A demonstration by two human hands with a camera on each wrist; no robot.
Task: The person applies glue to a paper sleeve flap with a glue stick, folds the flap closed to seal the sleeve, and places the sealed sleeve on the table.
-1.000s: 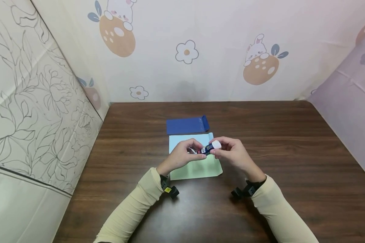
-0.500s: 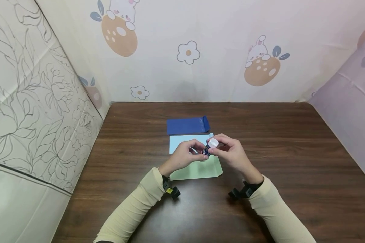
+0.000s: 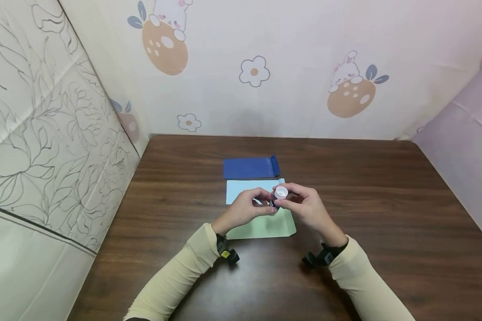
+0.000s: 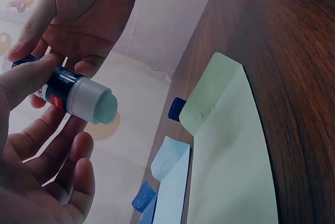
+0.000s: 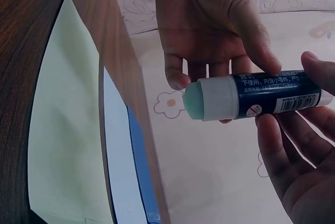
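Observation:
A glue stick (image 5: pixel 277 94) with a dark blue label is held between both hands above the envelopes. Its cap is off, and a rounded plug of pale green glue (image 4: pixel 106 108) sticks out of the white collar. My left hand (image 3: pixel 245 208) grips the barrel between thumb and fingers. With thumb and fingertips, my right hand (image 3: pixel 308 206) pinches the white base end (image 3: pixel 281 192), which faces up in the head view. Under the hands lies a light green envelope (image 3: pixel 261 226), its flap (image 4: pixel 212 90) open toward the right.
Beyond the green envelope lie a light blue envelope (image 3: pixel 238 188) and a dark blue envelope (image 3: pixel 247 168), in a row on the brown wooden table (image 3: pixel 369 178). Both have raised flaps at their right ends. A patterned wall covering (image 3: pixel 221 84) stands behind the table.
The glue stick has swung from lying slanted to pointing its white base end up at the head camera. Both hands stay on it, nearly in place. The head view has shifted slightly.

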